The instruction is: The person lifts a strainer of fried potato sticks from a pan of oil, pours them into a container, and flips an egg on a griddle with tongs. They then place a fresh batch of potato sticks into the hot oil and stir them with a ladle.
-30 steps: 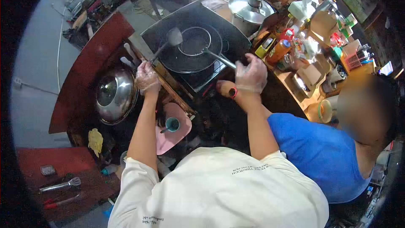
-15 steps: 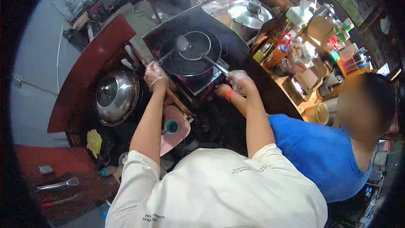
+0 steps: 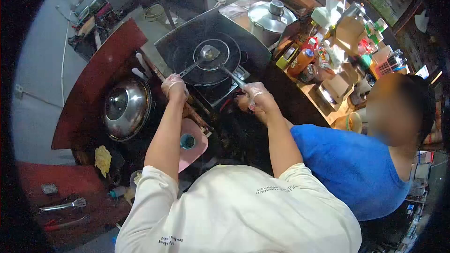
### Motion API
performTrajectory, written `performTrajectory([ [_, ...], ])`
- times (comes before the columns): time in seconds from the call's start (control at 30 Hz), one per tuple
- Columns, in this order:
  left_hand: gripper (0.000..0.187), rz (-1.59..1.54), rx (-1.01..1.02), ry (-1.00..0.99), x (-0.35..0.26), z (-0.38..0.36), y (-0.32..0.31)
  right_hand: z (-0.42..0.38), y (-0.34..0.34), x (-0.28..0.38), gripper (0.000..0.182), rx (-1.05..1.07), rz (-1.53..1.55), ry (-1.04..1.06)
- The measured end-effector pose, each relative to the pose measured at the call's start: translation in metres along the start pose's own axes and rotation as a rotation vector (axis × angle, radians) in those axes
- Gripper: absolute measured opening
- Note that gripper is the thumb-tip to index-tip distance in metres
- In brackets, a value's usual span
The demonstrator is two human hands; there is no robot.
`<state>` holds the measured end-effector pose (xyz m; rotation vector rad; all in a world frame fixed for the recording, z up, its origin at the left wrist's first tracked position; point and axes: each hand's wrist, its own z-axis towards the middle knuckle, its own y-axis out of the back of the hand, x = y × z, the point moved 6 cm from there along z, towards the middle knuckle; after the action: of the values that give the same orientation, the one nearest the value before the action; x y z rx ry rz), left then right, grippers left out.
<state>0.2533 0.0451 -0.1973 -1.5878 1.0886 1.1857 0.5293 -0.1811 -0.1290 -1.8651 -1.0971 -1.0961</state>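
My left hand (image 3: pixel 175 87), in a clear plastic glove, is closed around the handle of a metal spatula (image 3: pixel 209 53). The spatula's head lies within the ring of a round wire strainer (image 3: pixel 228 58), over a dark wok (image 3: pixel 187 78) on the stove. My right hand (image 3: pixel 258 96), gloved the same way, grips the strainer's long handle from the right. Whether the strainer touches the wok cannot be made out, nor can any food in it. Just below my right hand is another person's hand (image 3: pixel 242 103), reaching toward the stove front.
A person in a blue shirt (image 3: pixel 347 171) stands close on my right. Left of the stove sits a lidded wok (image 3: pixel 126 110). A lidded pot (image 3: pixel 271 21) stands behind, and bottles (image 3: pixel 300 62) crowd the right counter. A pink stool (image 3: pixel 197 133) holds a cup (image 3: pixel 187 141).
The spatula's head has shifted from the strainer's left edge to inside its ring. Both hands keep their grips. The whole view has moved slightly.
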Motion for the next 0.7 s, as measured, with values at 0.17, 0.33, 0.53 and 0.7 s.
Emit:
performTrajectory([
  [0.17,0.007,-0.198,0.037,0.086,-0.036,-0.04,-0.003,-0.014,-0.005,0.008,0.024,-0.017,-0.078,-0.11],
  [0.33,0.01,-0.172,0.029,0.072,-0.05,-0.05,0.0,0.008,0.002,-0.016,0.02,0.021,-0.086,-0.056],
  [0.53,0.012,-0.2,0.026,0.093,-0.064,-0.064,0.01,0.034,0.005,-0.039,0.021,0.043,-0.009,-0.023],
  [0.7,0.012,-0.129,0.001,0.041,-0.059,-0.063,0.027,0.014,-0.013,-0.043,0.023,0.185,0.427,-0.405],
])
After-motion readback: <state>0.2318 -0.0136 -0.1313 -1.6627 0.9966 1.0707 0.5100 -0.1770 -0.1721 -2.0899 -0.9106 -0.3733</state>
